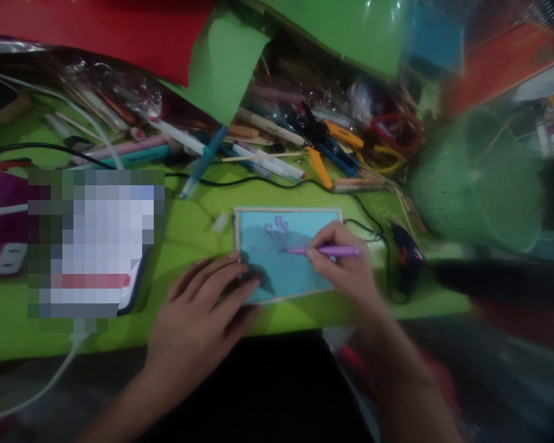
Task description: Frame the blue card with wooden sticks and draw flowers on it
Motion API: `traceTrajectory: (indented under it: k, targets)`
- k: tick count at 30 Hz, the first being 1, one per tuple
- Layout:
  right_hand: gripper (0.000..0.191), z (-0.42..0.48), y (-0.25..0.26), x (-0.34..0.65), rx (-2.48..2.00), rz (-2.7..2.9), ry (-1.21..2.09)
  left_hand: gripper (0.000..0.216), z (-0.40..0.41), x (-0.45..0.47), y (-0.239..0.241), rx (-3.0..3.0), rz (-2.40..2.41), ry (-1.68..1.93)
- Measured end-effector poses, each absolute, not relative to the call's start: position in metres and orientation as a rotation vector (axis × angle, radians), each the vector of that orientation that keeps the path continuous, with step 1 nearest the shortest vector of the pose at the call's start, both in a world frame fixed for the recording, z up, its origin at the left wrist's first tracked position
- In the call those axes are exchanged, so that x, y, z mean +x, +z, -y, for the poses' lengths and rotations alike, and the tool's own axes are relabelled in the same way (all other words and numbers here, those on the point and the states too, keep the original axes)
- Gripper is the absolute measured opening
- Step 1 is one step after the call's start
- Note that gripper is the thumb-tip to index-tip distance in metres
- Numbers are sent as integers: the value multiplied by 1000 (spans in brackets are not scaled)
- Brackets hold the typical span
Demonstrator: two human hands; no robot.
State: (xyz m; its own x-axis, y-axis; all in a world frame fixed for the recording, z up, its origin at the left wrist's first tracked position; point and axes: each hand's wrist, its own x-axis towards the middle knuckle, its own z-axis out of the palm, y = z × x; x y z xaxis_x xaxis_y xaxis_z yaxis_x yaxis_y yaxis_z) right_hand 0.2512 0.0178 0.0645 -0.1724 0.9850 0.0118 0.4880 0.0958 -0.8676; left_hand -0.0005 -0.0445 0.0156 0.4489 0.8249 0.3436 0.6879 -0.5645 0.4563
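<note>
A blue card (286, 277) with a thin wooden frame lies flat on the green tabletop, bearing purple-drawn flowers with stems. My right hand (341, 258) pinches a purple pen (337, 251), its tip touching the card at the lower part of the stems. At the card's left edge rests my left hand (207, 301), palm down with the fingers stretched out over the frame's corner. A small whitish block (220, 223), perhaps an eraser, lies just beyond the card's upper left corner.
A phone, mostly pixelated, lies left with a white cable (69, 363). Pens, sticks, scissors (392, 135) and an orange-handled cutting tool (321, 166) crowd the back. A green basket (480, 178) stands right, near a dark glue-gun-like tool (405, 252). A black cord (258, 181) crosses behind the card.
</note>
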Motion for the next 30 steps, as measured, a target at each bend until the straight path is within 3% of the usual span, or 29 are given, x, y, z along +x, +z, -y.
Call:
traceTrajectory:
  k: [30]
  targets:
    - [13, -19, 52, 271, -1376, 1217, 826, 33, 43, -2, 13, 2464, -1301, 837]
